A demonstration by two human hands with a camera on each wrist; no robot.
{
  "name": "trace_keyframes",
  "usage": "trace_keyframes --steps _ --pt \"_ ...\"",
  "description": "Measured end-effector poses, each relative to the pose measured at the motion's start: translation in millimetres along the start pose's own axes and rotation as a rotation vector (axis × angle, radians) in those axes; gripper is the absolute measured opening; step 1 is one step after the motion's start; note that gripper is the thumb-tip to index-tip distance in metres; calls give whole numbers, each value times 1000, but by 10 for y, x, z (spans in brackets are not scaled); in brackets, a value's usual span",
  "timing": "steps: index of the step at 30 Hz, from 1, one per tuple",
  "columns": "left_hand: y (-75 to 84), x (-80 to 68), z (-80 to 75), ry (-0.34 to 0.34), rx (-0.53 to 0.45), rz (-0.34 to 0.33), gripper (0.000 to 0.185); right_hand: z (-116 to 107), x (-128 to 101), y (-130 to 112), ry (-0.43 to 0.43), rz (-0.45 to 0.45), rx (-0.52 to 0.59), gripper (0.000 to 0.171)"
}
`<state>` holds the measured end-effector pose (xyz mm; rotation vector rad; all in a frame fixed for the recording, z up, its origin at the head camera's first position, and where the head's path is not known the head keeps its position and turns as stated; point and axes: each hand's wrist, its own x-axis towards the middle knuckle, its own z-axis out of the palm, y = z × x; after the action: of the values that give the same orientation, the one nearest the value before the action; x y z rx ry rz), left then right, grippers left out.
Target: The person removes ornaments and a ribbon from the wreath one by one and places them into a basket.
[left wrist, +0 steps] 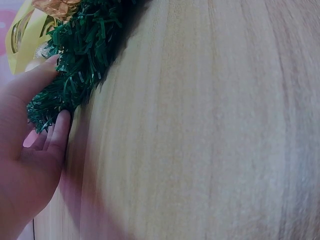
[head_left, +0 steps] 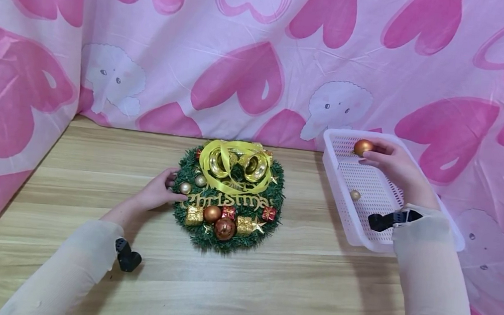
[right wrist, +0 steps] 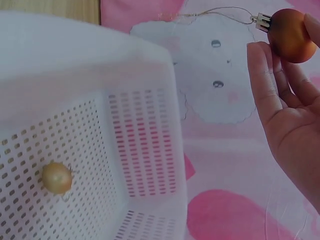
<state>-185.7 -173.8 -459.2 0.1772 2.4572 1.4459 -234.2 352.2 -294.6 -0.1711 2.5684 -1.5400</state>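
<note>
Head view: a wreath (head_left: 229, 196) is laid flat on the wooden table (head_left: 294, 286), and its left edge is touched by the left hand (head_left: 157, 192), thumb on top, fingers loosely extended against the green fringe. In the left wrist view the fingers (left wrist: 59, 131) are seen pressed to the wreath's rim, nothing gripped. An orange ball (head_left: 363, 147) is pinched between thumb and fingertips of the right hand (head_left: 394, 163), held over the far end of the white basket (head_left: 454, 234). Right wrist view: the ball's cap and thin hanging string are seen, with the fingers (right wrist: 264, 85) curled round the ball. One small gold ball (head_left: 355, 195) is left lying on the basket floor. Several balls, gift boxes, bells and a yellow ribbon are already fixed on the wreath. Judged progress: mostly decorated; the held ball is not yet placed, and the gold ball is still to be taken from the basket.
</note>
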Motion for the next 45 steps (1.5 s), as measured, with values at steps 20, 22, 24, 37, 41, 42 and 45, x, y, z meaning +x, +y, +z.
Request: trace_keyframes --steps 20,22,24,37,41,42,45 --pt "-8 8 -8 4 1 6 96 -265 -29 447 -19 94 269 25" --pt "-11 12 -8 3 7 7 96 -289 -32 488 -11 170 125 23" --pt "-10 14 -8 4 12 7 96 -309 -36 529 -21 227 19 25" --pt "-15 19 -4 3 15 15 97 -323 -17 722 -126 339 -46 19" --pt "-24 19 -1 5 14 14 97 -313 -9 743 -167 351 -71 26" --pt "-26 19 0 6 11 13 97 -307 -9 745 -175 350 -73 27" --pt "-29 21 3 6 9 16 97 -302 -15 753 -183 350 -66 23"
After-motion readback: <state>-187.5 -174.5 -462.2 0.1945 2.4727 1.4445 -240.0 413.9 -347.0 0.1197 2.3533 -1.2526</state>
